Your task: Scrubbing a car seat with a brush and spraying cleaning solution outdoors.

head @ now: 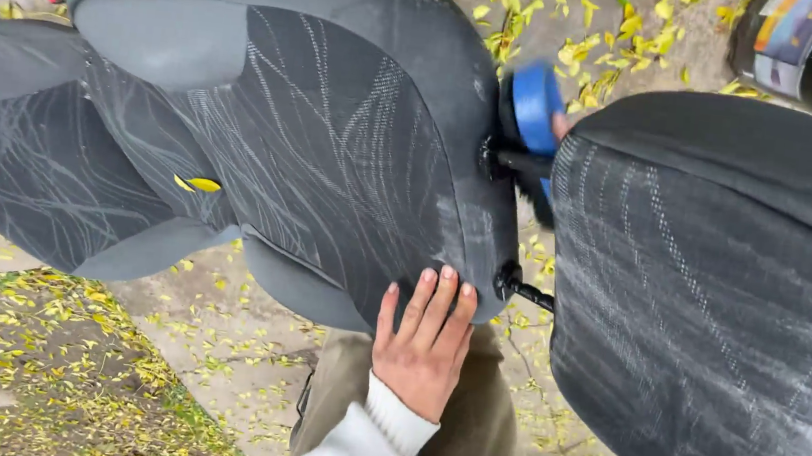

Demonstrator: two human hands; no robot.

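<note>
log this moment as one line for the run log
left hand: flat on rear edge of grey car seat | right hand: not in view | headrest: on rods beside seat | ground: yellow leaves

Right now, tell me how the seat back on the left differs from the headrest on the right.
The seat back is touched by one hand at its lower edge; the headrest has no hand on it. The seat back shows smooth dark side bolsters and a yellow leaf lying on it; the headrest shows no such bolsters and no leaf. Both are dark grey fabric, streaked with pale marks, joined by dark metal posts.
</note>
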